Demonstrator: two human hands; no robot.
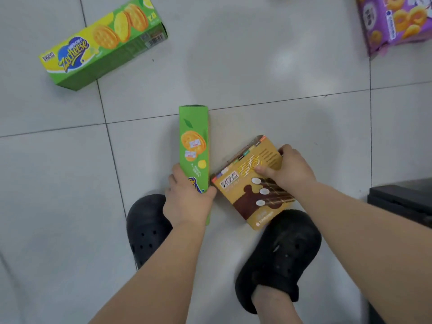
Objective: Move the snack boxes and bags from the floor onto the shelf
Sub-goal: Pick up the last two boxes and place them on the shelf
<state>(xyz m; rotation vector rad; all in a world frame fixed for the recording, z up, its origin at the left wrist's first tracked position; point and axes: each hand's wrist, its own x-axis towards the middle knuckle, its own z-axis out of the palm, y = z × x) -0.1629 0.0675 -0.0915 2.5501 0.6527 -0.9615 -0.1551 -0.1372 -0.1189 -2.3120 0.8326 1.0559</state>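
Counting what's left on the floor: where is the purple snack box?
In the head view, the purple snack box lies on the tiled floor at the top right corner, partly cut off, far from both hands.

The floor [280,66] is of pale grey tiles with thin dark joints. Two black clogs [279,251] stand on it — a dark object [402,199] lies at right edge.

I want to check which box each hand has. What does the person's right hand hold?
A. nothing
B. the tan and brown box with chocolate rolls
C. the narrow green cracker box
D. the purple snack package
B: the right hand grips the tan and brown box, its fingers lying on the box's face, while the left hand holds the narrow green cracker box.
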